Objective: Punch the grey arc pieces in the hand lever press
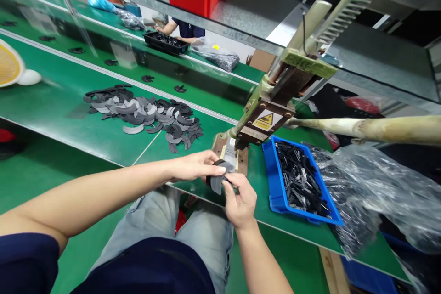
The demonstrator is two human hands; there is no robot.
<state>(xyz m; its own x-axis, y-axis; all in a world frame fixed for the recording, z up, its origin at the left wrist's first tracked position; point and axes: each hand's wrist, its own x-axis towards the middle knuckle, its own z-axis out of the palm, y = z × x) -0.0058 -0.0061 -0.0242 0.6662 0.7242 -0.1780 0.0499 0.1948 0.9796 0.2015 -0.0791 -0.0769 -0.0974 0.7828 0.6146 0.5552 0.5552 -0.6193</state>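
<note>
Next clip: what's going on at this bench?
A seated person pinches a grey curved piece between the left hand and right hand, just in front of a small press. A pile of similar pieces lies to the left on the green bench; a blue tray of black parts sits to the right.

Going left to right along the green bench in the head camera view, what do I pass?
yellow racket-shaped object → pile of dark crescent pieces → left hand → dark curved piece, pinched by both hands → right hand → blue tray of black parts → clear plastic bag
</note>
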